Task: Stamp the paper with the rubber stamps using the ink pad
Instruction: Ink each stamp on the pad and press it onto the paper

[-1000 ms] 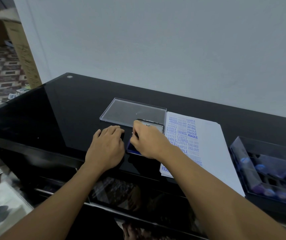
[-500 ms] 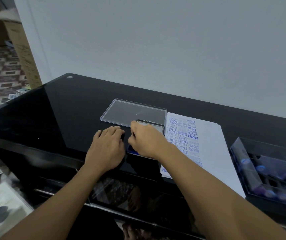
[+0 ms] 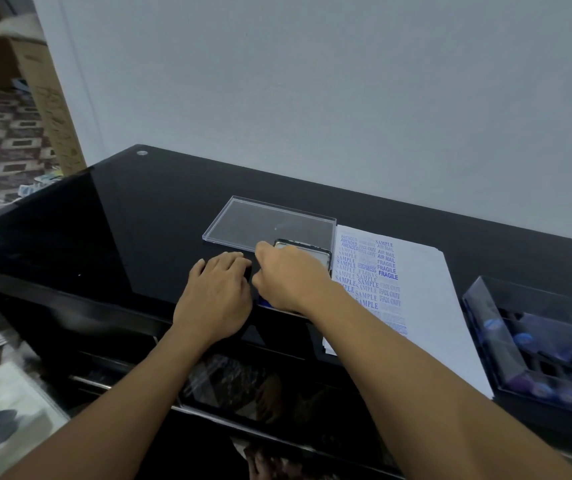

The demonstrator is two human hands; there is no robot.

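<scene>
Both of my hands are down on the black glass table [image 3: 122,237], and reading across from the left shows how far the job has come. Farthest left, my left hand [image 3: 215,299] rests palm down on the glass just beside the ink pad, its fingers loosely extended and holding nothing; I judge it is there to steady the pad. Behind it a clear plastic lid [image 3: 264,221] lies flat on the table, just beside the paper's far left corner. Next comes the ink pad [image 3: 314,250], its cover tipped up at the back and a sliver of blue showing at the near edge. My right hand [image 3: 289,282] hangs over that pad with the fingers curled downward. Whatever they may pinch is hidden under my knuckles, so I cannot tell whether a stamp is in them, though inking one seems the likely step. To the right, the paper [image 3: 423,299] lies flat, its left part crowded with blue words such as SAMPLE, FRAGILE, AIR MAIL and FAX OUT, some crisp and some faint, while its right part is bare white. So many impressions are made, and plenty of room is left. Farthest right, a clear box [image 3: 478,306] holds more rubber stamps [image 3: 524,339], too blurred for me to say whether they have been used.
</scene>
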